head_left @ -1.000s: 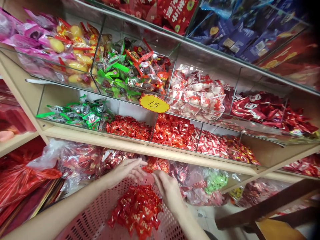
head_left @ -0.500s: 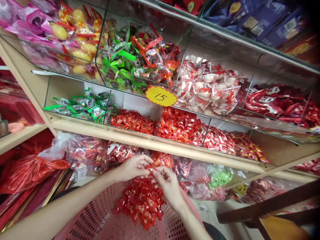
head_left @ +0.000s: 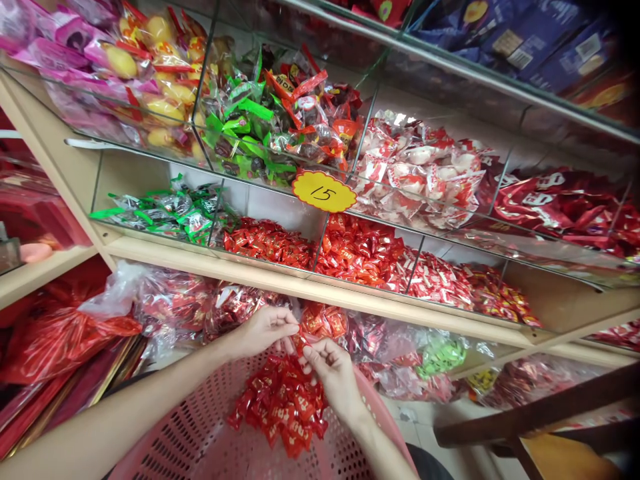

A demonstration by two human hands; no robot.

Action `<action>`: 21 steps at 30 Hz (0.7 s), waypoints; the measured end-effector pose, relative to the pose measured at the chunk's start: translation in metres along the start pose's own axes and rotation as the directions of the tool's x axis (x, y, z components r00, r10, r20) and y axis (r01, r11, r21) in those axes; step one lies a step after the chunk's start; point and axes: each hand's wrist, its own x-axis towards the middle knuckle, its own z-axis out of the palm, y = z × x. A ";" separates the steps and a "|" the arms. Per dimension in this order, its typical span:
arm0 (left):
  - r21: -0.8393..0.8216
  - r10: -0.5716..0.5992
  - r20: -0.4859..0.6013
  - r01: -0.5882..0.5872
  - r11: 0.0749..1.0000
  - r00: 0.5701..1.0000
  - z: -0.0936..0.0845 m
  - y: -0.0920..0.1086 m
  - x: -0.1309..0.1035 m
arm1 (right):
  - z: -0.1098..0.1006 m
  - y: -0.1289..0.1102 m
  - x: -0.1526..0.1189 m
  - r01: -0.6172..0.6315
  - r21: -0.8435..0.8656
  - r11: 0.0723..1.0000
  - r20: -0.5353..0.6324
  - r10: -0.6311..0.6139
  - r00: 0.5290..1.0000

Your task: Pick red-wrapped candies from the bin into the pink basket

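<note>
Both hands meet over a pink plastic basket (head_left: pixel 193 407) with slotted walls. My left hand (head_left: pixel 267 331) pinches one side of a small piece of shiny red wrapper (head_left: pixel 301 340), which looks like the end of a candy wrapper. On its other side, my right hand (head_left: pixel 327 370) has thumb and forefinger pressed together on it. Just below is a cluster of red wrapped candies (head_left: pixel 285 407) with gold lettering. Whether the pinched piece joins this cluster I cannot tell.
Ahead stands a wooden shelf (head_left: pixel 300 280) with glass-fronted compartments of wrapped sweets and a yellow price tag (head_left: pixel 325 192) reading 15. Bagged sweets (head_left: pixel 170 300) lie underneath. A red plastic bag (head_left: pixel 65 333) sits at left, a dark wooden stool (head_left: pixel 540 407) at right.
My fingers have shifted slightly on the red wrapper, and my right hand sits a little lower. The candy cluster has moved slightly left.
</note>
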 end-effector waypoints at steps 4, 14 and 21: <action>0.047 0.026 -0.016 -0.026 0.999 1.000 -0.006 0.001 -0.002 | 0.002 -0.005 0.000 0.007 -0.007 1.000 0.029 -0.007 1.000; 0.232 0.260 -0.020 -0.248 0.940 0.965 -0.002 -0.002 0.002 | 0.002 -0.010 0.006 -0.014 -0.081 0.997 0.093 0.022 0.995; 0.166 0.103 0.017 -0.104 0.981 0.995 -0.001 -0.005 -0.004 | -0.009 -0.007 -0.005 0.014 -0.234 0.972 0.137 0.019 0.990</action>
